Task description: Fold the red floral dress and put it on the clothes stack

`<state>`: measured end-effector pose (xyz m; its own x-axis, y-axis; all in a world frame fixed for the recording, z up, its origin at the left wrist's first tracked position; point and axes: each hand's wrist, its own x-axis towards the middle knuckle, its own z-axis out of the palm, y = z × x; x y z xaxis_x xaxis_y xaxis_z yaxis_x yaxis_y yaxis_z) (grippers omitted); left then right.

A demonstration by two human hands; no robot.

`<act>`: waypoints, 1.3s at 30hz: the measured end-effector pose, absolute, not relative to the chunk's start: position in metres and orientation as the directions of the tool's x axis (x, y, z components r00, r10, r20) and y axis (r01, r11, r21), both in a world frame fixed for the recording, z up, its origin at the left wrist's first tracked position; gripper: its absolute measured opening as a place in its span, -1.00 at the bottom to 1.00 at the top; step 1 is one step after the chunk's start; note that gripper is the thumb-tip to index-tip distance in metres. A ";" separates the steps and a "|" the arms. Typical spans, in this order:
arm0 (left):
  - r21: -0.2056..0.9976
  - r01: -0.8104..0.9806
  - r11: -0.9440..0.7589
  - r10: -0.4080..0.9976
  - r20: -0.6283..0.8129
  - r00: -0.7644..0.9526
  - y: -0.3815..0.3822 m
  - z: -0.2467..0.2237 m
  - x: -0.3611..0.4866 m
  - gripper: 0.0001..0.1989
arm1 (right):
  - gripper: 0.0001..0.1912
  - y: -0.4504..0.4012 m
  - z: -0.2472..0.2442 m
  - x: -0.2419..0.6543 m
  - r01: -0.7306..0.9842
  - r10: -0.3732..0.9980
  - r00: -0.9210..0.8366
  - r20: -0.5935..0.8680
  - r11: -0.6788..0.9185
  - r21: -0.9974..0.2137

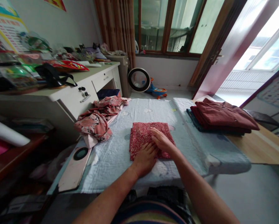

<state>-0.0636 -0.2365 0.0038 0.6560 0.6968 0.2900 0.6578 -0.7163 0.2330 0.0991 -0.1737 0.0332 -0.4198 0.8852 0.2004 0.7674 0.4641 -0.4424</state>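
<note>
A red patterned cloth [139, 133], folded into a rough square, lies flat on the pale blue cloth cover [113, 161] of the table in front of me. My left hand [146, 158] rests palm down on its lower part, fingers stretched out. Just to the right, my right hand [162, 140] lies on the same cloth with its fingers extended, close to and partly touching the left one. Neither hand grips anything.
Crumpled pink patterned clothing [98, 121] lies at the table's left edge, near a phone [74, 169]. A stack of folded dark red clothes [223, 116] stands at the right. Behind are a cluttered desk [83, 82] and a washing machine's round door [138, 80].
</note>
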 end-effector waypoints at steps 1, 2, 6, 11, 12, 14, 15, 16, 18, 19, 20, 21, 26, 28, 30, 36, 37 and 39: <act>0.244 0.655 -0.715 0.699 0.286 0.656 -0.238 0.002 -0.063 -0.49 | -0.50 -0.171 0.034 0.096 0.747 0.863 -0.475 0.173 0.499 -0.440; 0.255 0.658 -0.709 0.705 0.284 0.650 -0.239 0.000 -0.063 -0.49 | -0.50 -0.169 0.034 0.092 0.742 0.847 -0.512 0.141 0.519 -0.425; 0.296 0.646 -0.704 0.710 0.276 0.648 -0.238 0.001 -0.063 -0.49 | -0.44 -0.155 0.025 0.089 0.791 0.841 -0.536 0.071 0.530 -0.306; 0.300 0.646 -0.702 0.711 0.253 0.656 -0.237 0.003 -0.065 -0.46 | -0.40 -0.130 0.013 0.096 0.806 0.828 -0.553 0.096 0.561 -0.188; 0.298 0.646 -0.703 0.711 0.250 0.658 -0.237 0.003 -0.065 -0.46 | -0.39 -0.126 0.012 0.097 0.806 0.824 -0.558 0.101 0.567 -0.173; 0.293 0.649 -0.702 0.711 0.245 0.658 -0.237 0.001 -0.065 -0.45 | -0.37 -0.120 0.013 0.097 0.806 0.820 -0.562 0.111 0.573 -0.151; 0.291 0.651 -0.701 0.713 0.244 0.658 -0.237 0.000 -0.065 -0.45 | -0.37 -0.118 0.013 0.097 0.807 0.819 -0.562 0.116 0.573 -0.142; 0.289 0.653 -0.700 0.714 0.243 0.657 -0.238 -0.001 -0.065 -0.45 | -0.37 -0.116 0.014 0.097 0.808 0.819 -0.561 0.121 0.573 -0.136; 0.285 0.654 -0.700 0.713 0.239 0.659 -0.238 -0.002 -0.065 -0.45 | -0.37 -0.112 0.015 0.097 0.812 0.821 -0.557 0.124 0.570 -0.127; 0.284 0.655 -0.700 0.714 0.237 0.659 -0.238 -0.001 -0.065 -0.45 | -0.36 -0.110 0.015 0.097 0.815 0.824 -0.553 0.119 0.565 -0.125; 0.283 0.657 -0.699 0.714 0.235 0.659 -0.238 -0.001 -0.065 -0.45 | -0.36 -0.107 0.016 0.097 0.820 0.830 -0.547 0.108 0.558 -0.126; 0.283 0.659 -0.697 0.716 0.233 0.658 -0.238 -0.001 -0.065 -0.45 | -0.35 -0.104 0.016 0.097 0.827 0.837 -0.539 0.093 0.547 -0.129; 0.284 0.657 -0.699 0.715 0.239 0.657 -0.239 -0.001 -0.065 -0.45 | -0.38 -0.097 0.021 0.095 0.870 0.886 -0.461 0.048 0.462 -0.173; 0.281 0.655 -0.701 0.713 0.248 0.656 -0.239 -0.001 -0.066 -0.46 | -0.39 -0.104 0.022 0.091 0.852 0.876 -0.475 0.084 0.482 -0.205; 0.285 0.653 -0.701 0.713 0.252 0.655 -0.240 0.000 -0.066 -0.47 | -0.38 -0.115 0.021 0.087 0.803 0.835 -0.540 0.111 0.550 -0.231; 0.296 0.649 -0.701 0.712 0.252 0.655 -0.240 0.004 -0.064 -0.49 | -0.35 -0.129 0.020 0.083 0.763 0.792 -0.596 0.129 0.610 -0.214; 0.289 0.653 -0.700 0.714 0.248 0.655 -0.240 0.004 -0.064 -0.48 | -0.34 -0.127 0.020 0.083 0.769 0.797 -0.592 0.123 0.604 -0.209; 0.274 0.663 -0.696 0.717 0.236 0.656 -0.239 0.003 -0.063 -0.47 | -0.30 -0.122 0.020 0.083 0.777 0.802 -0.588 0.107 0.596 -0.203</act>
